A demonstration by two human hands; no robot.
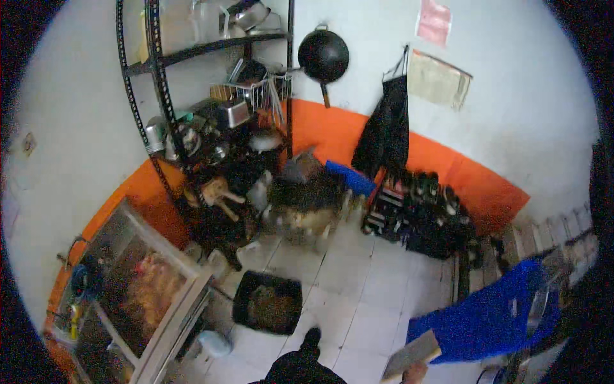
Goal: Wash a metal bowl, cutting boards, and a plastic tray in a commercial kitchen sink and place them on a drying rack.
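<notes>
At the bottom edge, right of centre, part of my right hand (415, 373) shows, its fingers at the lower edge of a flat, light-brown rectangular object (411, 356). I cannot tell whether that is a board or a box. A blue cloth or sheet (479, 317) lies just beyond it. My left hand is out of view. Before me, my dark-clothed leg and foot (312, 342) stand on white floor tiles (357, 312), close to a black square bin (267, 302) with brownish contents.
A glass-fronted display case (177, 321) stands at the left, a pale blue rounded object (215, 343) beside it. Behind are a metal rack (220, 46) of pots, a hanging wok (324, 55), a black apron (386, 125) and a rack of footwear (417, 216).
</notes>
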